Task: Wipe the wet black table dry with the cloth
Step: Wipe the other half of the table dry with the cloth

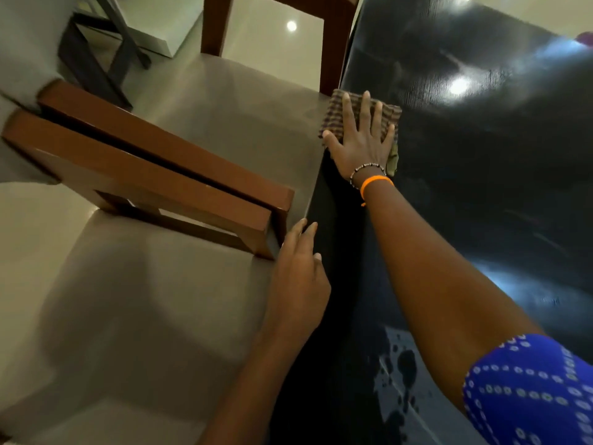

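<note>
The glossy black table [481, 187] fills the right side, streaked with damp sheen. Water drops and small puddles [401, 364] lie near its bottom edge, by my right arm. A folded brown checked cloth [333, 106] lies on the table's left edge, partly overhanging it. My right hand [362, 146] presses flat on the cloth with the fingers spread; beaded and orange bands circle the wrist. My left hand [298, 277] rests against the table's left edge lower down, fingers loosely together, holding nothing.
Two wooden chairs with grey seats stand close along the table's left edge: a near chair's backrest [144, 175] almost touches my left hand, and a farther chair [240, 107] sits by the cloth. A small purple object [585, 38] shows at the table's far right.
</note>
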Demonstrator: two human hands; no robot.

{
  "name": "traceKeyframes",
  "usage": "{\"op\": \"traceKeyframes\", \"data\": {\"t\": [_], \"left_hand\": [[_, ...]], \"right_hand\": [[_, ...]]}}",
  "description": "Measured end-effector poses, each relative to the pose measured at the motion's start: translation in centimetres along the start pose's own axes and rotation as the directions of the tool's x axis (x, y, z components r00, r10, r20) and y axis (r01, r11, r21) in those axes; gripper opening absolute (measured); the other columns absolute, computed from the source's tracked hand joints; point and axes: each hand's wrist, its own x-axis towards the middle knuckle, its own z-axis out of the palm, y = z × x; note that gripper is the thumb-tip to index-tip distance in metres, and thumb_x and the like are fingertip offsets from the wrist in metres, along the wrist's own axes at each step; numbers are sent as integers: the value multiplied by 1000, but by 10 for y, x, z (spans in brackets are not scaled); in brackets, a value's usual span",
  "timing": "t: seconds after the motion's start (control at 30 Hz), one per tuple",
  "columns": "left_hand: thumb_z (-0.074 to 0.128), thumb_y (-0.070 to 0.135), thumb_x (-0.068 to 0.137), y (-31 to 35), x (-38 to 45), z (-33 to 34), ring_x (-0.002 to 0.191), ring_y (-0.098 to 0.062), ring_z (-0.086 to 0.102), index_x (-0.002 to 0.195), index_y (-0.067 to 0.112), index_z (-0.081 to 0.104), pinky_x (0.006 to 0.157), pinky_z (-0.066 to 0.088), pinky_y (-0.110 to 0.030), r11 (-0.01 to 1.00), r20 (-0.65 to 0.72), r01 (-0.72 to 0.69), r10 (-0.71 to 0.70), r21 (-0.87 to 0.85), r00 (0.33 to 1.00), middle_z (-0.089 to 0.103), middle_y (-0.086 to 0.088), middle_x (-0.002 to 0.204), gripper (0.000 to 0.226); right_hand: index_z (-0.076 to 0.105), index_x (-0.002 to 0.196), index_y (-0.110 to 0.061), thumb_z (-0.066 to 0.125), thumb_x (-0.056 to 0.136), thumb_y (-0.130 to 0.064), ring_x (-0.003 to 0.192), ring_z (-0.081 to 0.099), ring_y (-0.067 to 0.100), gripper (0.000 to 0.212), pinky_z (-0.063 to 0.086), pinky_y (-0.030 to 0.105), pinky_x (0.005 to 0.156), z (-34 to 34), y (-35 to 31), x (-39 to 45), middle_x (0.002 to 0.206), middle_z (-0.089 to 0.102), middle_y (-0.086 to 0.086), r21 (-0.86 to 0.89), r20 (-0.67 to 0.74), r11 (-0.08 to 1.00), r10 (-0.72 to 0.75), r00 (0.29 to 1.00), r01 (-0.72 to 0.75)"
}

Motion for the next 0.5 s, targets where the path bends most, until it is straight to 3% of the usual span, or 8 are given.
{"op": "traceKeyframes", "data": {"t": [0.1,0.2,0.37,0.5], "left_hand": [[41,9,95,0,6,1,137,-6,23,142,18,32,83,11,14,1000,18,7,-7,-31,1000,26,5,151,49],[40,7,95,0,5,-2,137,-6,24,142,17,30,84,10,14,998,24,13,-11,-62,1000,28,4,150,49],[38,4,95,4,-6,-9,136,-7,28,143,18,29,100,21,-8,996,14,35,-34,-87,999,32,2,149,50],[37,1,95,3,-17,-6,135,-9,31,143,18,30,101,25,-12,994,-1,88,-89,-59,996,33,1,149,51]], "right_hand": [[8,150,-33,38,92,-51,147,-6,29,68,-2,55,116,-2,0,13,160,-6,6,-6,-7,999,36,999,-37],[6,150,-32,36,94,-50,147,-6,28,66,-2,54,116,-7,0,13,160,-6,5,-14,23,1000,20,1000,-20],[5,150,-32,36,95,-48,147,-7,27,65,-3,53,116,-10,-3,-12,160,-6,4,1,52,1000,-25,998,25],[9,149,-36,40,93,-48,148,-4,26,65,-3,53,116,-6,-3,-53,161,-1,3,17,38,995,-99,994,99]]}}
